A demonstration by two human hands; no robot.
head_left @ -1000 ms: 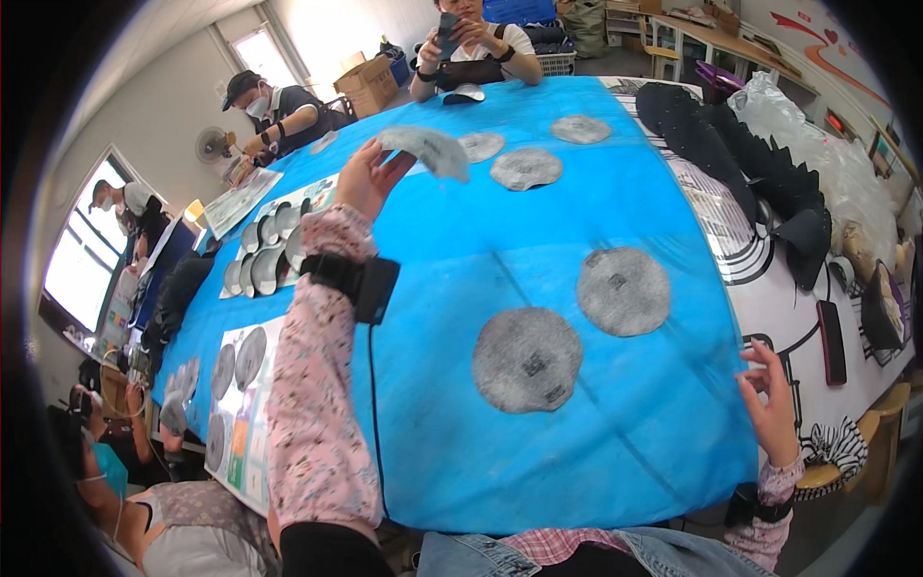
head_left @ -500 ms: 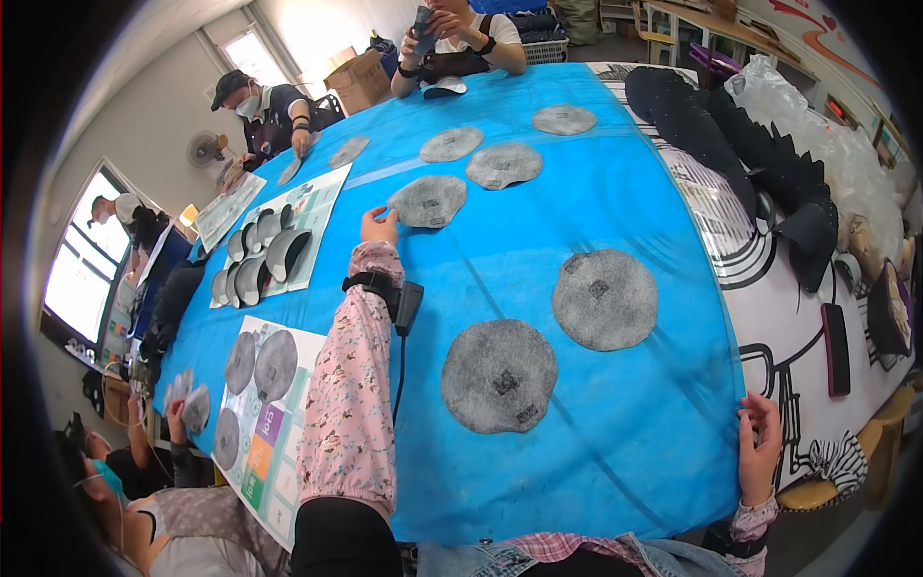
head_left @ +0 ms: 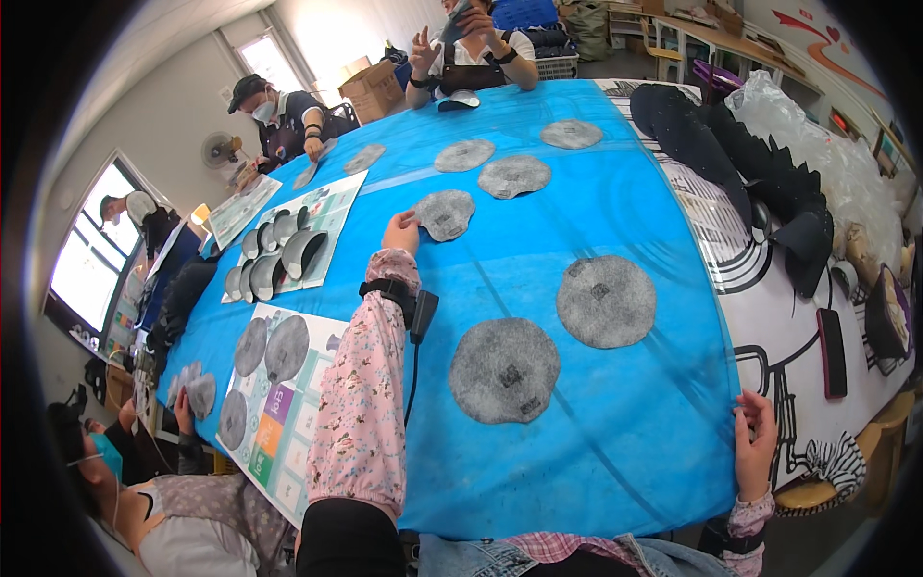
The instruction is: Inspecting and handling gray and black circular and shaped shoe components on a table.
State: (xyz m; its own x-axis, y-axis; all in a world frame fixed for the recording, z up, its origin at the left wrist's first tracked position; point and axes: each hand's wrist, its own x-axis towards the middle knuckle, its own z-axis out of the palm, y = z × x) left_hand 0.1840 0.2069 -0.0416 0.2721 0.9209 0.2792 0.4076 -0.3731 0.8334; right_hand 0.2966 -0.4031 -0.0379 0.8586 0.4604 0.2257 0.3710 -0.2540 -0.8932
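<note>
My left hand (head_left: 402, 234) reaches far across the blue-covered table, its fingers closed on the left edge of a grey, roughly round felt piece (head_left: 445, 215). That piece looks narrowed and tilted. Nearer to me lie two larger-looking felt rounds, one (head_left: 505, 370) beside my left forearm and another (head_left: 606, 301) to its right. Both carry small dark patches. My right hand (head_left: 757, 444) rests at the right edge of the blue cover (head_left: 615, 433); its fingers are loosely bent, with nothing visible in them.
More felt rounds (head_left: 514, 176) lie farther off. At left, a printed sheet (head_left: 279, 462) bears grey rounds, and another board holds curved dark pads (head_left: 304, 252). Co-workers sit left and across, one holding a grey piece (head_left: 467, 21). Black material (head_left: 769, 173) and clear plastic (head_left: 846, 144) lie right.
The felt piece at my left hand has shifted slightly nearer and right and looks narrower. The person across has spread one hand away from the grey piece. My right hand stays put.
</note>
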